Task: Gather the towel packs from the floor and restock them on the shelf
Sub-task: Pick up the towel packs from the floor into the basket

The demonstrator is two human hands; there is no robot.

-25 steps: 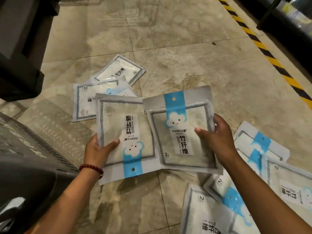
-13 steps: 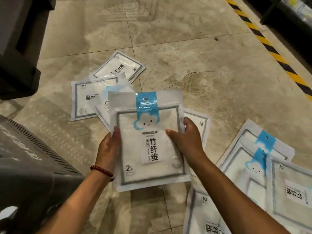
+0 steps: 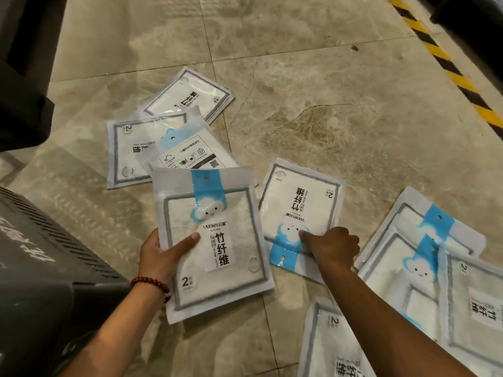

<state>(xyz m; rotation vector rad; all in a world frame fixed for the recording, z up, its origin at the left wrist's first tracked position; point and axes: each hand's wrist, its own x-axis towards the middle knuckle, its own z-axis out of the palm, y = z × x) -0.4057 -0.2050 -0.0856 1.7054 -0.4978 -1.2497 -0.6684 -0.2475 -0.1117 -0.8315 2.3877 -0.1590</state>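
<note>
My left hand (image 3: 160, 254) grips a stack of white towel packs (image 3: 217, 248) by its left edge, thumb across the front, held above the floor. My right hand (image 3: 329, 247) reaches to an upside-down towel pack (image 3: 302, 202) lying on the floor and pinches its near end by the blue cloud strip. More packs lie flat on the tiles: three overlapping ones behind the stack (image 3: 187, 151), and several in a heap at the right (image 3: 424, 268). One more pack (image 3: 329, 346) lies under my right forearm.
A dark grey slatted crate (image 3: 46, 262) stands at the lower left. Black shelf bases (image 3: 21, 77) rise at the far left. A yellow-black hazard stripe (image 3: 457, 77) runs along the floor at the upper right, beside another dark fixture (image 3: 468, 17).
My right hand has let go of the held stack and moved right and down onto the upside-down pack on the floor. The left hand now holds the stack alone.
</note>
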